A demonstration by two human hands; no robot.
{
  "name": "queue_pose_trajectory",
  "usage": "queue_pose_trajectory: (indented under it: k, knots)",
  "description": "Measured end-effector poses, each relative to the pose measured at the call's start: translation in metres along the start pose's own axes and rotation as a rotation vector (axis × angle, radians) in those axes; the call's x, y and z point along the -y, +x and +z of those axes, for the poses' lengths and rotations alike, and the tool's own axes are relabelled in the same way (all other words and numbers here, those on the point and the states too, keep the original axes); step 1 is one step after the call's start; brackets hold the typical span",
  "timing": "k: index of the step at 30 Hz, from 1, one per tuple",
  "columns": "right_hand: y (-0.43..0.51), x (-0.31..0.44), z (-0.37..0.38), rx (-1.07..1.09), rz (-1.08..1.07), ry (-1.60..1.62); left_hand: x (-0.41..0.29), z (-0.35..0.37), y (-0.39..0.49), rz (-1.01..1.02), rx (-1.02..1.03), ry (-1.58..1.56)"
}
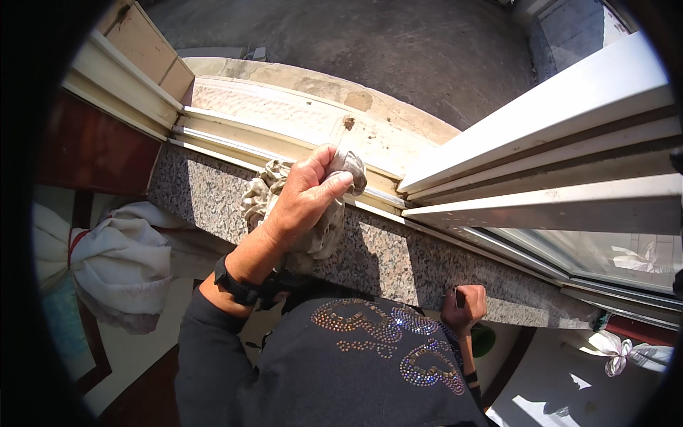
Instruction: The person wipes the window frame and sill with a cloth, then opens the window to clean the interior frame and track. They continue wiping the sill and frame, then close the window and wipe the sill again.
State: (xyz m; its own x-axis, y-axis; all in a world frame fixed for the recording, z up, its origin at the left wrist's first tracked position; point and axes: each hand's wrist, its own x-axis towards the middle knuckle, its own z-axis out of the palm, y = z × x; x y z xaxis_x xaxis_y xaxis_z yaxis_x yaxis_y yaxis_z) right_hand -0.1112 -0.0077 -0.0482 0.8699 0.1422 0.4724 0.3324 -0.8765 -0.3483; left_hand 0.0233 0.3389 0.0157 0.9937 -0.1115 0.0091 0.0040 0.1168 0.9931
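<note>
My left hand (304, 189) grips a crumpled, grimy off-white cloth (261, 195). One wad of the cloth pokes out between thumb and fingers, and the rest hangs below over the sill. The hand is above the cream window track (235, 137), at the inner edge of a speckled granite sill (213, 187). My right hand (464, 308) is curled into a loose fist by the sill's near edge, with nothing visible in it. Brown dirt (349, 124) spots the pale outer ledge (267, 104) beyond the track.
Thick white sash frames (533, 123) stand to the right, with window glass (603, 251) below them. At left hangs a white curtain (122, 261) tied with a red band. A knotted white curtain (616, 352) is at lower right, and a green object (484, 340) shows behind my right arm.
</note>
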Motion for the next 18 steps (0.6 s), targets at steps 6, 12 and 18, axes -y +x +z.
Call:
queue_pose_trajectory:
  k: [6,12,18]
  knots:
    - [-0.005,-0.007,-0.006,0.025,0.002,0.003,0.028,0.031,-0.004,0.305,0.353,0.783]
    - [-0.005,-0.003,0.003,-0.001,-0.013,0.026,0.029,0.061,-0.006,0.371,0.503,1.102]
    - [-0.001,0.004,0.005,-0.056,-0.01,-0.013,0.045,0.063,-0.004,0.381,0.443,1.003]
